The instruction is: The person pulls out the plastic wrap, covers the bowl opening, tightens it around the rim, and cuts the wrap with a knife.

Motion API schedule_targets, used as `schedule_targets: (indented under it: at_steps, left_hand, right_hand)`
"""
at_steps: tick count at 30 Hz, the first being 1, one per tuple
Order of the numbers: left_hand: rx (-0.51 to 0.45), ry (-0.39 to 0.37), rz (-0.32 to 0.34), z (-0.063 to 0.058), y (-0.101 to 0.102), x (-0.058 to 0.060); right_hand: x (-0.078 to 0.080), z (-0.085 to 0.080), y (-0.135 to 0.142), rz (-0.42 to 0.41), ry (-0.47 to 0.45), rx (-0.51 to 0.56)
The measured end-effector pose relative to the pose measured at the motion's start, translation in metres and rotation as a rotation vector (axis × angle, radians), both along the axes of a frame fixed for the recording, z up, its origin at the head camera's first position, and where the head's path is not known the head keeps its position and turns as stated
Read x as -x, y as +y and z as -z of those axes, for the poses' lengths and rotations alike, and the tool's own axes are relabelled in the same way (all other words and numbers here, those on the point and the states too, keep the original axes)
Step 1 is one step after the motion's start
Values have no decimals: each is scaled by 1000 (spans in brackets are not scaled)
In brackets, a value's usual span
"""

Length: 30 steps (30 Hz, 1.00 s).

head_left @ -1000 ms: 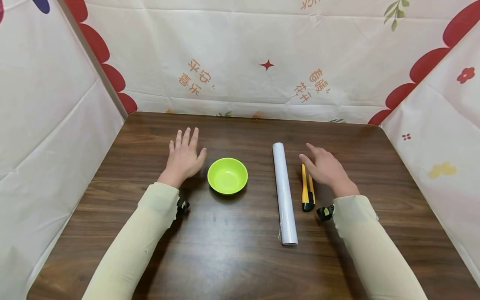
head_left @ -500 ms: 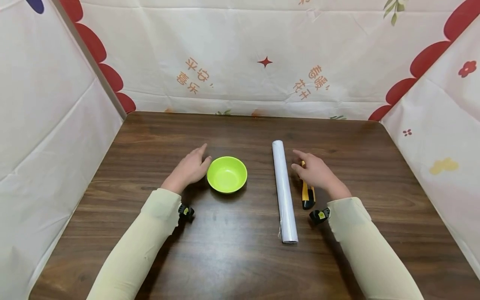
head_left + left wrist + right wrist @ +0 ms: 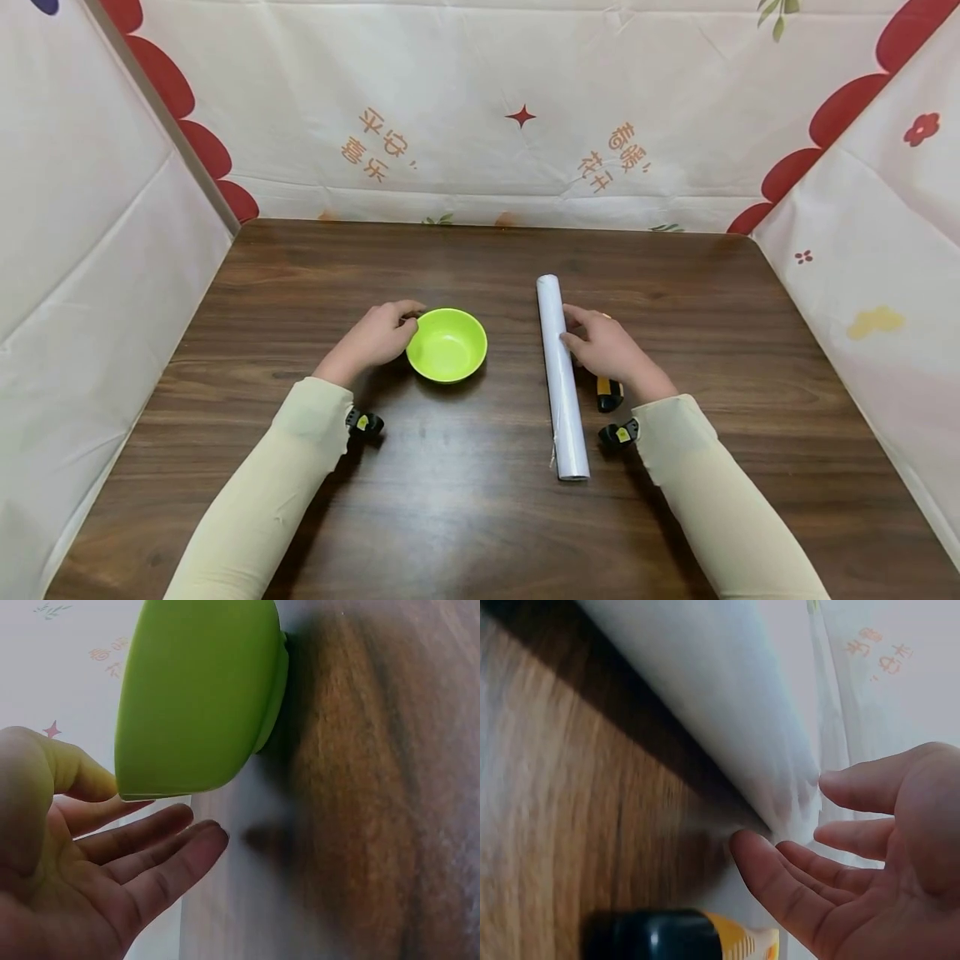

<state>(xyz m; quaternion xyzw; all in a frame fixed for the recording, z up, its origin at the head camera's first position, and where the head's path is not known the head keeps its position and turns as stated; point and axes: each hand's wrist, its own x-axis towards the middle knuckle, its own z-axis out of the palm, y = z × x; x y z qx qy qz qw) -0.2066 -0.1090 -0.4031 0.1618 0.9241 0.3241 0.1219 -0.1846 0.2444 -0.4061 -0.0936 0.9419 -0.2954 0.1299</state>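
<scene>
Brown table [image 3: 465,533]: white roll [image 3: 566,400], glossy, 1 end toward you. Just right of it the knife [image 3: 610,395] lies partly hidden below your right hand [image 3: 609,346]; only the right wrist view shows its ribbing [image 3: 746,945]. Right fingers loose, extended, at the roll. Green bowl [image 3: 447,348] upright; your left hand [image 3: 377,335] relaxed at its rim, contact unclear. Left wrist view adds its foot [image 3: 277,694]. Printed cloth [image 3: 465,75] behind.

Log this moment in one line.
left hand at rim of green bowl; right hand at white roll; yellow-black cutter on table
</scene>
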Motion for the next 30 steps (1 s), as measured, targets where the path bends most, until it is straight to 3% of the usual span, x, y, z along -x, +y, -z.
schedule_targets:
  at_steps: [13, 30]
  left_hand:
    - [-137, -38, -16, 6, -1, 0]
    - [-196, -93, -53, 11, -1, 0]
  right_hand:
    - [3, 3, -16, 7, 13, -71]
    - [0, 1, -25, 45, 18, -79]
